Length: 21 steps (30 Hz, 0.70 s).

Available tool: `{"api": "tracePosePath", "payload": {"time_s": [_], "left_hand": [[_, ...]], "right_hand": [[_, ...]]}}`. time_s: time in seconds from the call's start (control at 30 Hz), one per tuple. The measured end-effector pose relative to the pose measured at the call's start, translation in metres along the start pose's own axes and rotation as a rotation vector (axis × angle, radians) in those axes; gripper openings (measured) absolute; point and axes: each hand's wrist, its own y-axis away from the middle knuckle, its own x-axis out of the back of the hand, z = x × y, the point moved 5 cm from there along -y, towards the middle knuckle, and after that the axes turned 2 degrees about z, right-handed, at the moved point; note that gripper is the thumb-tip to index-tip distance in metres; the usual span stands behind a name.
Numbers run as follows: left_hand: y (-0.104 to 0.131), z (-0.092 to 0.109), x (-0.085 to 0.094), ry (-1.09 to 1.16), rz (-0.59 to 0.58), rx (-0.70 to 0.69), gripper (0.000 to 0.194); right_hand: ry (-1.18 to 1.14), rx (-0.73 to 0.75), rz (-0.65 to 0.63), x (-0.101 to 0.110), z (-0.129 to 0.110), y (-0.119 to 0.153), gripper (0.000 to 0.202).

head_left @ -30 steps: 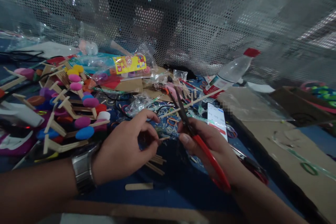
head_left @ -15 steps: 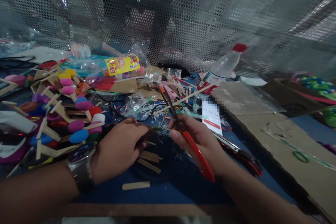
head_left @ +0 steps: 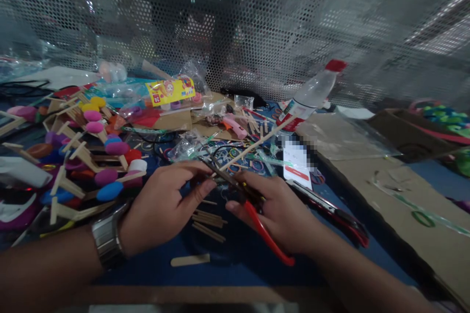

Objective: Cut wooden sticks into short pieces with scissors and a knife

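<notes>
My right hand point(head_left: 271, 200) is closed around red-handled scissors point(head_left: 270, 237), whose dark blades point left and away. My left hand point(head_left: 165, 200), with a metal-banded watch point(head_left: 109, 234) on the wrist, has thumb and forefinger pinched at the near end of a long thin wooden stick point(head_left: 257, 144). The scissor blades cross the stick beside these fingertips; whether they are parted there I cannot tell. Below the hands lie several short wooden strips point(head_left: 207, 225) and one round-ended craft stick point(head_left: 190, 260) on the blue tabletop point(head_left: 249, 266).
Left stand stick frames with coloured pads point(head_left: 88, 171). A utility knife point(head_left: 330, 210) and a phone point(head_left: 296, 164) lie right. Behind are rubber bands point(head_left: 255, 166), a pink tool with an orange trigger point(head_left: 237, 126), and a tilted red-capped bottle point(head_left: 312, 93). Cardboard point(head_left: 385, 195) covers the right side.
The scissors have swung left and down, bringing their blades to my left fingertips. My left hand has turned its thumb upward, and the long stick's near end has shifted toward it.
</notes>
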Motion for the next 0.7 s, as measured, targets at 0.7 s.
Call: {"api": "tracePosePath", "payload": {"time_s": [0.7], "left_hand": [[0.0033, 0.0006, 0.0007, 0.589, 0.042, 0.23, 0.023]], "right_hand": [[-0.05, 0.065, 0.004, -0.0028, -0.0047, 0.004, 0.03]]}}
